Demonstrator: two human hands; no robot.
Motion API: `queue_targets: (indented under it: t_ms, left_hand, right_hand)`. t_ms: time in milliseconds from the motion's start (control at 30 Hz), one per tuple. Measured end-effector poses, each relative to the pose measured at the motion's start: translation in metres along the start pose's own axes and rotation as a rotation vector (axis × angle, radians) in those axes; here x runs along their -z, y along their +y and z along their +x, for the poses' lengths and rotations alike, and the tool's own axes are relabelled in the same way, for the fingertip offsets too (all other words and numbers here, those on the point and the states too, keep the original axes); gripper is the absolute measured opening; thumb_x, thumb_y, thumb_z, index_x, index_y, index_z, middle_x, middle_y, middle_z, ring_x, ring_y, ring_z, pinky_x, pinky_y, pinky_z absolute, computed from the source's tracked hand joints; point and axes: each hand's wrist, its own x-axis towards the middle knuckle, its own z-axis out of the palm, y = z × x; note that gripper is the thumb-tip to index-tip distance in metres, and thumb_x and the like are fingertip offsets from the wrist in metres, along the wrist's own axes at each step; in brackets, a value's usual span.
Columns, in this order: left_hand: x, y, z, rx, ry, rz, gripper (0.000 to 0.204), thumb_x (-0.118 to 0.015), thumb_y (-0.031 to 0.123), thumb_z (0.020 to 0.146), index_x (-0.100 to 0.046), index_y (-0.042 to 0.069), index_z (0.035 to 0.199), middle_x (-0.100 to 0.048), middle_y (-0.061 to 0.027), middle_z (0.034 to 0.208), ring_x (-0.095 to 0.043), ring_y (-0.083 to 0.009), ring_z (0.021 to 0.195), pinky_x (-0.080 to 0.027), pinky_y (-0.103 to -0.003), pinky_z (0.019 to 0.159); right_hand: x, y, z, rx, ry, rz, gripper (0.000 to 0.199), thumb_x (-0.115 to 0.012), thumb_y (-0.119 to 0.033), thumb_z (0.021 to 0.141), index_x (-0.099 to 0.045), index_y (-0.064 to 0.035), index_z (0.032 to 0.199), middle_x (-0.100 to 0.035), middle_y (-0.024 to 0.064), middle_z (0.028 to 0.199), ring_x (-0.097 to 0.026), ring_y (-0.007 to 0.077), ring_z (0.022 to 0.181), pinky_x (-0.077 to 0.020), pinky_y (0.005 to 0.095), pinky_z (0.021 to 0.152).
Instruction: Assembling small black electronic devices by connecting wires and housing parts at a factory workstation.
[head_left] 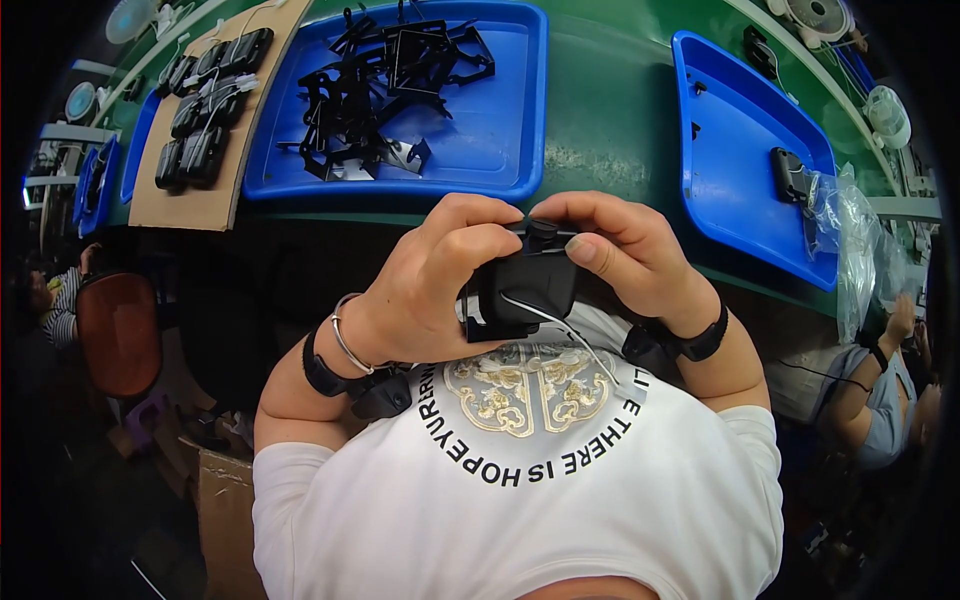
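Close to my chest I hold a black box-shaped device (542, 283) with a thin white cable (566, 325) running from it toward a small white plug. My left hand (415, 275) grips its left side, the fingers curled over the top. A black bracket (484, 328) shows along the device's lower left, partly hidden by that hand. On the other side, my right hand (640, 258) has its thumb and fingertips at the upper right, by a small black round part (541, 232) at the top edge. Both hands' fingertips nearly meet there.
A blue tray (490, 135) of loose black brackets (365, 95) stands ahead on the green table (610, 110). Cardboard (150, 205) at left carries several cabled black devices (205, 155). A blue tray (730, 130) at right holds one black device (789, 176) beside clear plastic bags (855, 245). Other people sit at both sides.
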Motion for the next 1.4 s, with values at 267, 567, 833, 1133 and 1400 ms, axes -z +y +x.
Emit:
queue_targets:
  t_ms: [267, 567, 833, 1133, 1400]
  left_hand:
    - [0.001, -0.001, 0.008, 0.056, -0.072, -0.043, 0.069, -0.084, 0.013, 0.052, -0.045, 0.005, 0.108, -0.049, -0.0185, 0.106, -0.055, -0.0311, 0.091, -0.049, -0.034, 0.072]
    - [-0.01, -0.009, -0.004, -0.037, -0.07, -0.079, 0.07, -0.084, 0.015, 0.053, -0.045, 0.005, 0.11, -0.049, -0.0167, 0.108, -0.055, -0.0305, 0.091, -0.05, -0.034, 0.071]
    - [-0.009, -0.009, 0.004, 0.002, -0.114, -0.123, 0.072, -0.085, 0.017, 0.052, -0.046, 0.006, 0.111, -0.049, -0.0165, 0.109, -0.057, -0.0298, 0.089, -0.051, -0.034, 0.071]
    - [-0.017, -0.006, 0.011, -0.009, -0.069, -0.055, 0.069, -0.085, 0.017, 0.05, -0.05, 0.005, 0.108, -0.05, -0.0178, 0.106, -0.06, -0.0291, 0.083, -0.052, -0.032, 0.068]
    - [-0.016, -0.005, 0.016, 0.001, -0.04, 0.081, 0.06, -0.083, 0.014, 0.051, -0.053, 0.004, 0.103, -0.05, -0.0183, 0.103, -0.061, -0.029, 0.078, -0.052, -0.031, 0.065]
  right_hand:
    - [-0.001, 0.006, -0.004, 0.084, 0.017, -0.086, 0.03, -0.053, -0.013, 0.089, -0.052, 0.0067, 0.112, -0.061, 0.01, 0.097, -0.058, 0.0127, 0.086, -0.0459, 0.0242, 0.076]
    - [0.002, 0.01, -0.01, 0.026, -0.029, -0.063, 0.031, -0.053, -0.013, 0.089, -0.051, 0.0061, 0.114, -0.061, 0.01, 0.099, -0.058, 0.0126, 0.087, -0.0462, 0.0238, 0.076]
    - [0.003, 0.014, -0.014, -0.037, 0.021, 0.014, 0.032, -0.054, -0.015, 0.089, -0.052, 0.0047, 0.113, -0.06, 0.0095, 0.101, -0.057, 0.013, 0.091, -0.0453, 0.0249, 0.08]
    - [0.016, 0.008, -0.016, -0.056, 0.013, 0.002, 0.031, -0.054, -0.015, 0.089, -0.054, 0.0046, 0.112, -0.06, 0.0092, 0.103, -0.056, 0.013, 0.094, -0.0448, 0.0248, 0.081]
    - [0.013, 0.004, -0.014, 0.207, 0.113, -0.505, 0.032, -0.054, -0.011, 0.086, -0.053, 0.0037, 0.114, -0.05, 0.0192, 0.12, -0.052, 0.0264, 0.107, -0.0417, 0.0328, 0.089]
